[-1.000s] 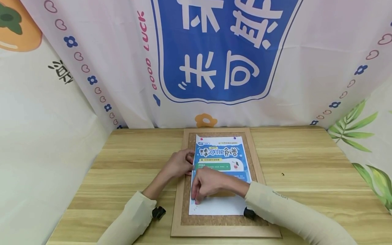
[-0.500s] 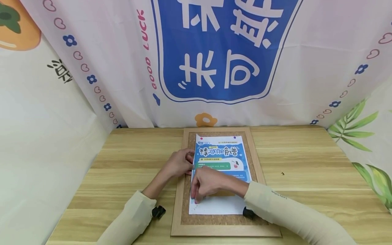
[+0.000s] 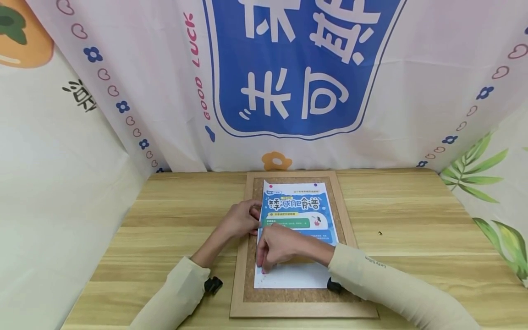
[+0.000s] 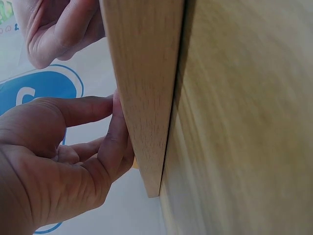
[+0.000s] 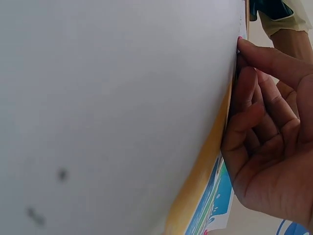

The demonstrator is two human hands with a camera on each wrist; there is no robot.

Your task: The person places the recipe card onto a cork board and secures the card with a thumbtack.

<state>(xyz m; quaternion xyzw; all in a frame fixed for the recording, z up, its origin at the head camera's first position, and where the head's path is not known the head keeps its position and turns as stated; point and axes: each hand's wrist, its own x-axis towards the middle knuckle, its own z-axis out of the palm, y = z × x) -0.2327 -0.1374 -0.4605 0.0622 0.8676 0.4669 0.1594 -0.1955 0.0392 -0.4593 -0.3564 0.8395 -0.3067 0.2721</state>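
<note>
A printed sheet of paper (image 3: 294, 277), with blue artwork and Chinese lettering, lies on a framed cork board (image 3: 303, 310). Its top corners carry a red push pin (image 3: 270, 186) and a blue push pin (image 3: 315, 184). My right hand (image 3: 278, 247) is low over the sheet's left side, thumb and index finger at a small pink push pin (image 5: 239, 40); the other fingers are curled in the right wrist view. My left hand (image 3: 245, 218) rests its bent fingers at the sheet's left edge, over the wooden frame (image 4: 146, 98). The right hand hides part of the print.
The board lies on a wood-grain table (image 3: 177, 206). To its right is a tiny dark and gold object (image 3: 380, 233). A printed curtain (image 3: 177, 151) hangs along the table's back edge. Each wrist carries a black device, such as the left strap (image 3: 213, 285).
Both hands stay in nearly the same place over the sheet and board. The right thumb remains at the pink pin; the whole view shifts very slightly.
</note>
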